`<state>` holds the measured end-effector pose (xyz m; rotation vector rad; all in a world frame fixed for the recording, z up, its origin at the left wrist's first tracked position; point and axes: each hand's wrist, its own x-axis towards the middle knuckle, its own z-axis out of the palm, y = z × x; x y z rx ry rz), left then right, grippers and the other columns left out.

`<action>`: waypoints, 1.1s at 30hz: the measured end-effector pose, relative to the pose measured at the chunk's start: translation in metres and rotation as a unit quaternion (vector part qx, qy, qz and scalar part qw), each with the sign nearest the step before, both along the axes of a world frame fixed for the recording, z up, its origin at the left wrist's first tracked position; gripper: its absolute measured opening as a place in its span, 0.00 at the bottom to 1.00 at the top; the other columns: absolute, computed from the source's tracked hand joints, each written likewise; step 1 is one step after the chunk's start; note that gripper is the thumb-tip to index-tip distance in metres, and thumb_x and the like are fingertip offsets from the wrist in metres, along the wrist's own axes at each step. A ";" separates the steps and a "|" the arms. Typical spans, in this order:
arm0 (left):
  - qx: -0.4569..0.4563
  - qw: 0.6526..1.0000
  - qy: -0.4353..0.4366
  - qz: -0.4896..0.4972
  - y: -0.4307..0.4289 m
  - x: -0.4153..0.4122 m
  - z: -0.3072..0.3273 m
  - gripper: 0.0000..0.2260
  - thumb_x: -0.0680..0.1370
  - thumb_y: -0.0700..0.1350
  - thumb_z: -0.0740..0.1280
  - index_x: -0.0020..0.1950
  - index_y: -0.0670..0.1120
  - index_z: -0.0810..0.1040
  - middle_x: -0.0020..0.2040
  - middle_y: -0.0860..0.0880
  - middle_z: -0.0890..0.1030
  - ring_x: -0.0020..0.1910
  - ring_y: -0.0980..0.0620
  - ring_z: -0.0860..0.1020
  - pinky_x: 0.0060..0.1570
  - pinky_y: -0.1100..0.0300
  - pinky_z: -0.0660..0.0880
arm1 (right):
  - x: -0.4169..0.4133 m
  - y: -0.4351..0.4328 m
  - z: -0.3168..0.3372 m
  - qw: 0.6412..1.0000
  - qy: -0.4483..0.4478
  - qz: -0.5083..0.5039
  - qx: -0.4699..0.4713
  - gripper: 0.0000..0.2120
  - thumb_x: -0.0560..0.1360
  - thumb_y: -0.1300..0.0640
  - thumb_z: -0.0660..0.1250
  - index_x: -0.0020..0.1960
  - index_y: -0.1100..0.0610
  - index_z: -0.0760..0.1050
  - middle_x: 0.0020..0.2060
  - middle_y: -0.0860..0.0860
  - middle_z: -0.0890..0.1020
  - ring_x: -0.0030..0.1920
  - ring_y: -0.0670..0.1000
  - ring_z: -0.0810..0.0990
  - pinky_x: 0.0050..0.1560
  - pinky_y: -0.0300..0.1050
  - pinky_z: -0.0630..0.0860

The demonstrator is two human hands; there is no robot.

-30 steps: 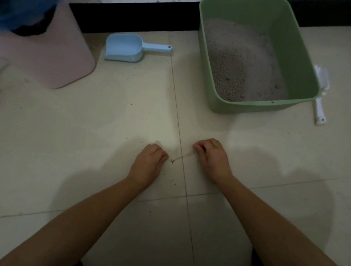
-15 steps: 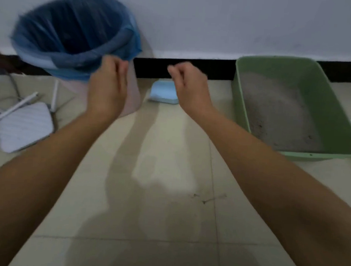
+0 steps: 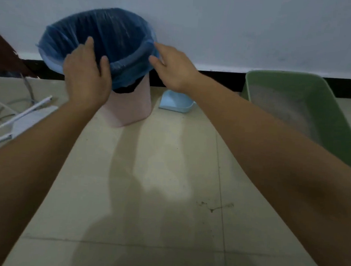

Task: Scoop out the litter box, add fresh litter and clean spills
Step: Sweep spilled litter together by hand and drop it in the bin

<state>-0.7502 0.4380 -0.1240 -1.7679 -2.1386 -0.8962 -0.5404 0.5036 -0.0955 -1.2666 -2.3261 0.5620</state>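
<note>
A pink bin (image 3: pixel 130 109) lined with a blue bag (image 3: pixel 115 30) stands against the wall. My left hand (image 3: pixel 85 74) hovers over its near rim with fingers spread and relaxed. My right hand (image 3: pixel 172 69) is at the rim's right side, fingers extended, fingertips beside the bag's edge. Neither hand holds anything that I can see. The green litter box (image 3: pixel 319 113) with grey litter (image 3: pixel 282 110) sits at the right. A light blue scoop (image 3: pixel 175 103) lies between bin and box, partly hidden by my right forearm. A thin trace of spilled litter (image 3: pixel 213 207) marks the floor tiles.
White plastic parts (image 3: pixel 25 113) and a grey cable (image 3: pixel 27 86) lie on the floor at the left. A dark brown object (image 3: pixel 4 58) shows at the left edge. A black skirting strip (image 3: pixel 215 79) runs along the wall's base.
Both hands rose from the spilled litter on the floor to the bin and spread open over its rim. The view tilted up and left toward the bin.
</note>
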 end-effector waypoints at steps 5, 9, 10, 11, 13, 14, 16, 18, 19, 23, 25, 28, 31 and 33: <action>0.016 0.992 0.030 -0.119 -0.045 0.087 -0.070 0.25 0.81 0.44 0.57 0.76 0.35 0.58 0.77 0.36 0.57 0.77 0.38 0.55 0.76 0.43 0.49 | 0.113 -0.084 -0.104 0.995 -0.007 -0.083 -0.063 0.16 0.84 0.52 0.55 0.59 0.60 0.77 0.54 0.57 0.81 0.54 0.57 0.78 0.57 0.49 0.73; -0.199 0.955 -0.018 -0.221 -0.106 0.158 -0.153 0.28 0.82 0.51 0.49 0.78 0.37 0.53 0.78 0.39 0.56 0.78 0.43 0.53 0.77 0.48 0.50 | 0.202 -0.184 -0.193 0.979 -0.100 -0.133 -0.122 0.15 0.82 0.50 0.59 0.50 0.59 0.79 0.48 0.55 0.82 0.48 0.57 0.80 0.51 0.48 0.75; -0.233 0.941 -0.008 -0.244 -0.121 0.169 -0.172 0.28 0.82 0.52 0.47 0.78 0.37 0.54 0.79 0.40 0.55 0.78 0.44 0.53 0.77 0.49 0.50 | 0.218 -0.207 -0.210 0.973 -0.108 -0.167 -0.121 0.17 0.81 0.49 0.58 0.54 0.59 0.80 0.53 0.56 0.82 0.54 0.58 0.80 0.56 0.47 0.74; -0.256 0.931 0.007 -0.261 -0.136 0.179 -0.189 0.28 0.82 0.52 0.46 0.78 0.37 0.55 0.79 0.40 0.55 0.78 0.43 0.53 0.76 0.49 0.50 | 0.232 -0.229 -0.224 0.969 -0.105 -0.196 -0.108 0.21 0.81 0.47 0.56 0.60 0.60 0.79 0.60 0.56 0.81 0.61 0.58 0.79 0.63 0.46 0.71; -0.288 0.915 0.032 -0.280 -0.161 0.192 -0.211 0.28 0.82 0.51 0.46 0.78 0.37 0.56 0.79 0.40 0.55 0.78 0.43 0.54 0.75 0.47 0.50 | 0.250 -0.259 -0.240 0.958 -0.138 -0.228 -0.103 0.29 0.81 0.43 0.51 0.73 0.62 0.68 0.73 0.57 0.68 0.74 0.57 0.65 0.74 0.49 0.61; -0.308 0.905 0.049 -0.288 -0.173 0.197 -0.219 0.28 0.82 0.51 0.45 0.78 0.38 0.55 0.79 0.40 0.54 0.79 0.43 0.52 0.75 0.47 0.50 | 0.254 -0.271 -0.244 0.949 -0.181 -0.227 -0.121 0.34 0.81 0.40 0.48 0.78 0.62 0.58 0.77 0.57 0.58 0.78 0.56 0.55 0.77 0.51 0.54; -0.341 0.883 0.091 -0.308 -0.191 0.201 -0.230 0.29 0.81 0.51 0.45 0.79 0.38 0.52 0.80 0.40 0.51 0.79 0.45 0.47 0.75 0.45 0.48 | 0.259 -0.288 -0.248 0.935 -0.244 -0.207 -0.152 0.40 0.79 0.33 0.42 0.80 0.60 0.42 0.79 0.55 0.42 0.79 0.53 0.39 0.78 0.52 0.43; -0.348 0.871 0.127 -0.322 -0.198 0.200 -0.235 0.30 0.80 0.51 0.47 0.79 0.38 0.53 0.80 0.40 0.51 0.79 0.44 0.47 0.75 0.43 0.50 | 0.251 -0.294 -0.247 0.932 -0.277 -0.174 -0.157 0.44 0.77 0.28 0.40 0.79 0.59 0.36 0.78 0.56 0.36 0.77 0.52 0.33 0.77 0.53 0.40; -0.351 0.867 0.139 -0.325 -0.198 0.198 -0.235 0.30 0.79 0.50 0.48 0.78 0.37 0.54 0.79 0.40 0.52 0.79 0.44 0.47 0.75 0.42 0.51 | 0.243 -0.296 -0.246 0.933 -0.285 -0.152 -0.156 0.45 0.76 0.28 0.40 0.79 0.59 0.35 0.78 0.56 0.35 0.77 0.52 0.32 0.77 0.53 0.40; -0.349 0.864 0.155 -0.328 -0.200 0.188 -0.236 0.30 0.78 0.50 0.50 0.78 0.37 0.55 0.79 0.40 0.53 0.79 0.44 0.48 0.74 0.41 0.52 | 0.208 -0.302 -0.250 0.946 -0.274 -0.095 -0.148 0.46 0.76 0.27 0.42 0.79 0.59 0.36 0.78 0.55 0.35 0.76 0.52 0.30 0.77 0.54 0.39; -0.350 0.860 0.158 -0.335 -0.204 0.187 -0.234 0.30 0.78 0.50 0.51 0.78 0.37 0.55 0.79 0.40 0.52 0.79 0.44 0.48 0.74 0.41 0.52 | 0.200 -0.305 -0.250 0.950 -0.263 -0.083 -0.147 0.45 0.76 0.28 0.43 0.79 0.59 0.38 0.78 0.55 0.36 0.77 0.53 0.32 0.77 0.55 0.41; -0.352 0.848 0.166 -0.360 -0.208 0.189 -0.232 0.30 0.79 0.51 0.51 0.79 0.39 0.54 0.80 0.41 0.52 0.79 0.45 0.47 0.74 0.41 0.52 | 0.199 -0.308 -0.252 0.958 -0.258 -0.027 -0.120 0.42 0.78 0.30 0.44 0.80 0.57 0.40 0.79 0.55 0.38 0.78 0.53 0.34 0.77 0.56 0.44; -0.341 0.826 0.179 -0.412 -0.213 0.202 -0.231 0.30 0.79 0.51 0.52 0.79 0.40 0.55 0.80 0.42 0.52 0.79 0.46 0.47 0.74 0.40 0.52 | 0.212 -0.308 -0.253 0.963 -0.240 -0.041 -0.113 0.41 0.79 0.32 0.46 0.80 0.56 0.39 0.79 0.55 0.39 0.78 0.52 0.35 0.77 0.55 0.44; -0.332 0.805 0.191 -0.454 -0.216 0.210 -0.232 0.30 0.79 0.52 0.52 0.79 0.42 0.55 0.80 0.43 0.52 0.79 0.46 0.48 0.74 0.40 0.51 | 0.227 -0.309 -0.253 0.960 -0.239 -0.080 -0.123 0.42 0.79 0.31 0.47 0.80 0.57 0.39 0.79 0.55 0.39 0.78 0.53 0.35 0.77 0.54 0.44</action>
